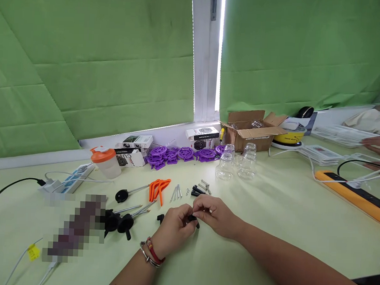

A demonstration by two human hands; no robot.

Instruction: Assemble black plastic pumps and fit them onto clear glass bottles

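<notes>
Low in the middle of the view, my left hand (176, 226) is closed round a small black part (192, 218), whose tip sticks out below the fingers. Pinched together, the fingertips of my right hand (215, 215) meet the same part from the right; anything between them is too small to name. Just beyond my hands lie black tubes (198, 190), springs (204, 185), tiny metal pieces (188, 191) and screws (176, 192). Orange handles (158, 189) rest further left, near black knobs with metal rods (125, 222). Another black piece (160, 218) sits beside my left hand.
Purple plastic parts (185, 153), small boxes (131, 157) and an orange-lidded cup (106, 162) stand along the back. Glass jars (247, 162) are before a cardboard box (253, 134). An orange power strip (357, 198) and another person's hand (379, 145) are right; cables run left.
</notes>
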